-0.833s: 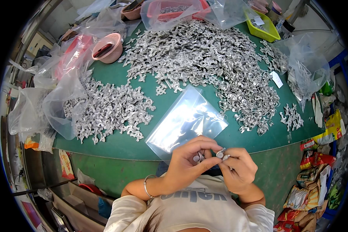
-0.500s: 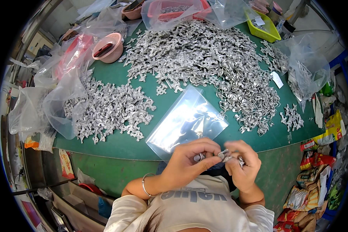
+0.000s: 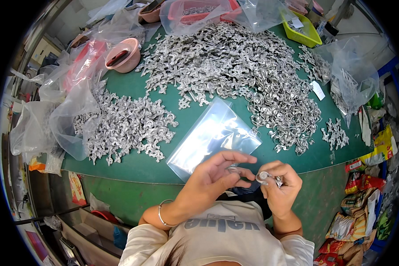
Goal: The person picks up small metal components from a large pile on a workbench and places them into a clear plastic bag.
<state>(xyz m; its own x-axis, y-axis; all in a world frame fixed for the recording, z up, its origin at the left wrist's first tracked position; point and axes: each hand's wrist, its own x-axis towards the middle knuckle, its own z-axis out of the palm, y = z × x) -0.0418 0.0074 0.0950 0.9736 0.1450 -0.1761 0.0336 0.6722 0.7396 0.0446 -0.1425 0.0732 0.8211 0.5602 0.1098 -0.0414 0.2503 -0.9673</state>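
Just above my lap at the table's near edge, my right hand (image 3: 283,188) is closed round several small silver metal rings. A ring with a round disc face (image 3: 264,175) sticks out between its thumb and fingers. My left hand (image 3: 213,177) is beside it, index finger stretched out and thumb apart, its fingertips close to that ring. A greyish glint shows between the left fingers; I cannot make out what it is. Beyond the hands lie flat clear plastic bags (image 3: 217,133). A pile of similar silver rings (image 3: 288,111) spreads to their right.
A large heap of silver metal castings (image 3: 217,57) covers the far table; a smaller heap (image 3: 128,128) lies left. Around them stand a pink bowl (image 3: 124,55) with a phone, a yellow-green basket (image 3: 302,31), plastic bags (image 3: 77,124) and a small cluster of parts (image 3: 334,134).
My left hand has opened, its fingers lifting and spreading away from the pieces. The right hand now holds the disc-faced ring upright in its fingertips, slightly further right.
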